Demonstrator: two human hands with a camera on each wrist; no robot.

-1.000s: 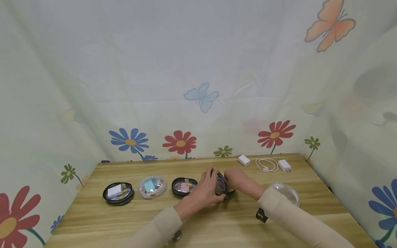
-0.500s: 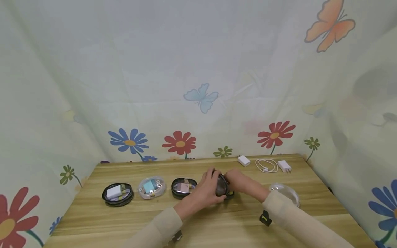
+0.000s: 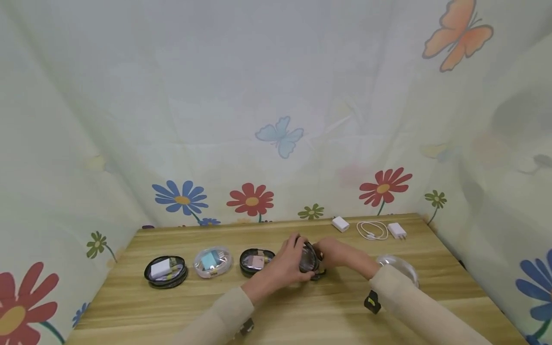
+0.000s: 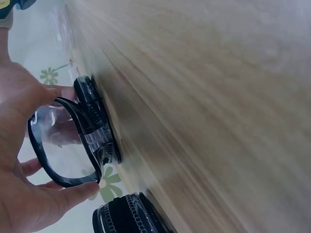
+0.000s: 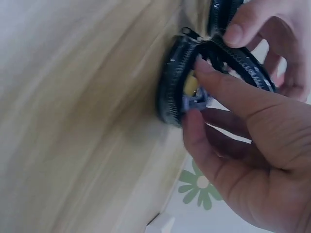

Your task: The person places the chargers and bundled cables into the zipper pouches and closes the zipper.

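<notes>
A small clear case with a black zip rim (image 3: pixel 307 259) stands unzipped on the wooden table, its lid tilted up. My left hand (image 3: pixel 281 263) grips that lid by the edge, thumb at the near side and fingers at the far side; the transparent lid panel shows in the left wrist view. Inside the case, in the right wrist view, lies a greyish-purple cable (image 5: pixel 197 100) with a yellow part. Thumb and fingers of my right hand (image 5: pixel 248 131) reach into the opening and pinch the cable. The rest of the contents is hidden by the fingers.
Leftward stand a black-rimmed case (image 3: pixel 166 283), a clear-rimmed case (image 3: pixel 213 274) and another black-rimmed case (image 3: pixel 250 273), all filled. White charger plugs (image 3: pixel 340 224) and a coiled white cable (image 3: pixel 372 231) lie at the back right. A clear case (image 3: pixel 403 266) sits behind my right forearm.
My right hand and wrist have shifted slightly right and down at the case. The left hand keeps holding the lid in nearly the same spot.
</notes>
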